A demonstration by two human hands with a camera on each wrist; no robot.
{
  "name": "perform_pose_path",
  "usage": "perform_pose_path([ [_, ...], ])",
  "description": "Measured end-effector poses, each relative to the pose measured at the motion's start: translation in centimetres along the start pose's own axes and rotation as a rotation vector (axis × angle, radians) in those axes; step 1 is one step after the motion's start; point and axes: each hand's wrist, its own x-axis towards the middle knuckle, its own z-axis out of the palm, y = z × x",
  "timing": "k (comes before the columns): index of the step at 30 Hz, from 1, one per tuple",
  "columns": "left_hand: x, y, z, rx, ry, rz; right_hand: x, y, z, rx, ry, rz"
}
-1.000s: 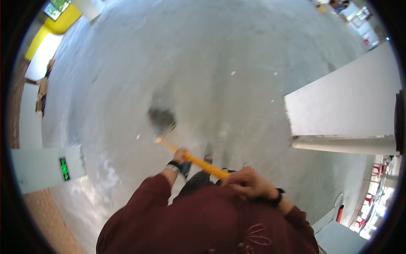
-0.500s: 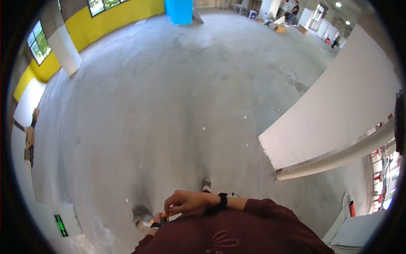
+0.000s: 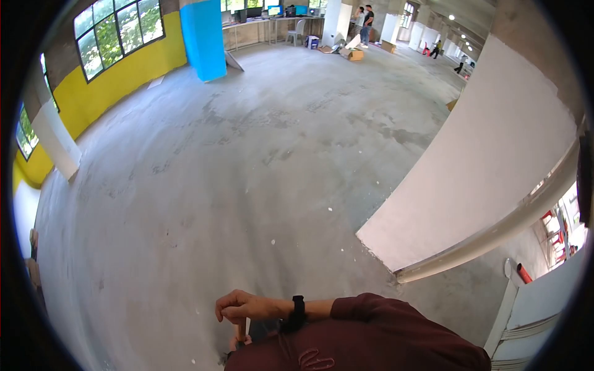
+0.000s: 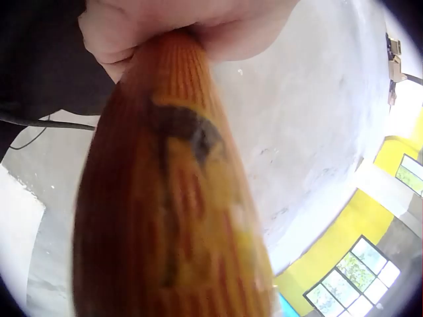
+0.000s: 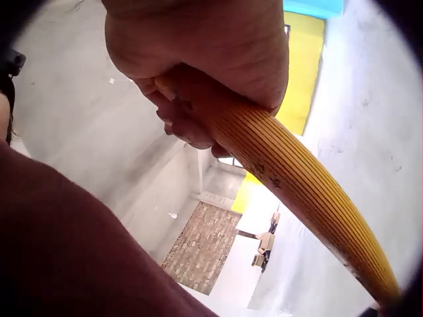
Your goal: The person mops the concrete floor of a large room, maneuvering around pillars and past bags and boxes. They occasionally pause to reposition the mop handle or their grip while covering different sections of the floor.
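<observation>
A long orange-yellow pole (image 5: 297,172) with a finely ribbed surface runs between my two hands. My right hand (image 3: 244,307), with a black band at its wrist, curls around the pole in the right wrist view. Below it, at the bottom of the head view, my left hand (image 3: 240,342) is mostly hidden by the right hand and sleeve. The left wrist view shows the left hand (image 4: 192,26) gripping the pole (image 4: 172,198) close up, with a dark worn mark on its surface. The pole's far end is hidden in the wrist views.
Grey concrete floor (image 3: 204,204) with small white scraps spreads ahead. A white partition (image 3: 470,167) with a pipe along its base stands at right. A blue pillar (image 3: 204,43) and a yellow wall (image 3: 117,80) stand at far left. People (image 3: 367,26) stand far off near cardboard boxes (image 3: 354,54).
The head view has tilted upward, bringing the windows, desks and pillar into sight. In it, both hands have moved left and lower, and the pole has mostly left the view.
</observation>
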Motion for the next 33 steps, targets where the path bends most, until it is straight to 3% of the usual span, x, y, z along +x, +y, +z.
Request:
perform_pose_path([
  [11, 14.7, 15.2, 4.1, 0.170, -0.167, -0.078, 7.4, -8.5, -12.4, -0.171, 0.144, -0.066],
  [18, 23.0, 24.1, 12.7, 0.301, -0.403, -0.040, 5.1, -15.2, -16.3, -0.292, 0.398, -0.056],
  [21, 20.9, 30.8, 22.2, 0.461, -0.513, 0.005, 2.3, -18.4, -16.7, -0.408, 0.537, -0.050],
  [26, 31.2, 29.2, 31.2, -0.047, -0.338, -0.643, -1.9, -20.7, -17.7, -0.636, 0.692, -0.026],
  [29, 33.9, 29.2, 38.5, 0.038, -0.487, -0.686, -3.8, -22.0, -18.1, -0.817, 0.688, -0.135],
  [33, 32.1, 31.5, 48.4, -0.009, -0.542, -0.676, -5.6, -24.7, -19.2, -0.970, 0.667, -0.280],
])
